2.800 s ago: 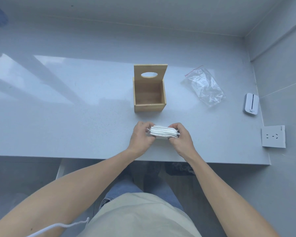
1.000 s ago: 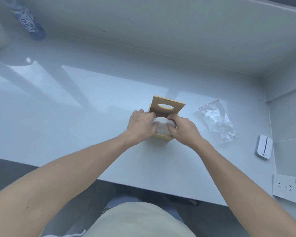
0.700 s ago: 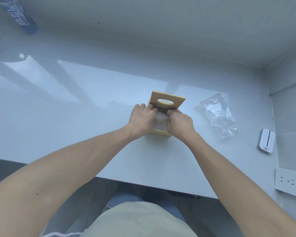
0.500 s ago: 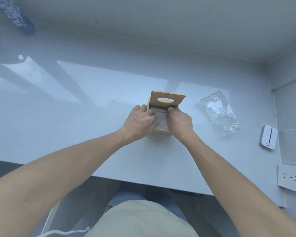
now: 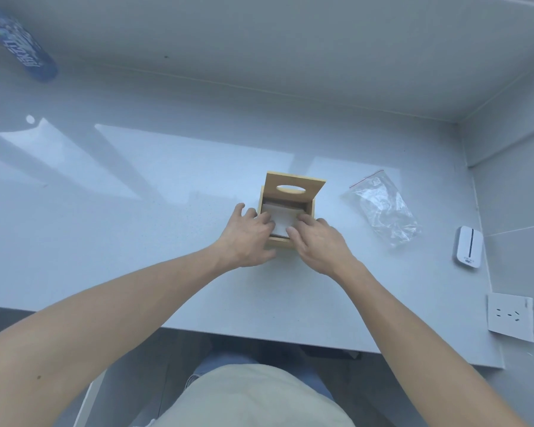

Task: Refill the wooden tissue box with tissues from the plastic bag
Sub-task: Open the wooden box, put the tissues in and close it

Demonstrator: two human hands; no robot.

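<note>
The wooden tissue box (image 5: pixel 308 208) stands mid-counter with its lid (image 5: pixel 295 188), which has an oval slot, tilted up at the back. A white stack of tissues (image 5: pixel 282 218) lies inside the box. My left hand (image 5: pixel 247 237) rests at the box's near-left edge, fingers spread and touching the stack's left side. At the near-right edge my right hand (image 5: pixel 316 243) has its fingertips on the tissues. Neither hand grips anything. The clear plastic bag (image 5: pixel 382 208) with a red seal lies flat to the right of the box and looks empty.
A small white device (image 5: pixel 469 246) lies near the counter's right end. A white wall socket (image 5: pixel 510 315) sits on the right wall by the counter's front edge. A blue bottle (image 5: pixel 22 47) stands at the far left. Walls close the back and the right.
The tissue stack, held in both hands above the counter's front, went down into the box. My fingers have since loosened and slid back toward the box's near edge.
</note>
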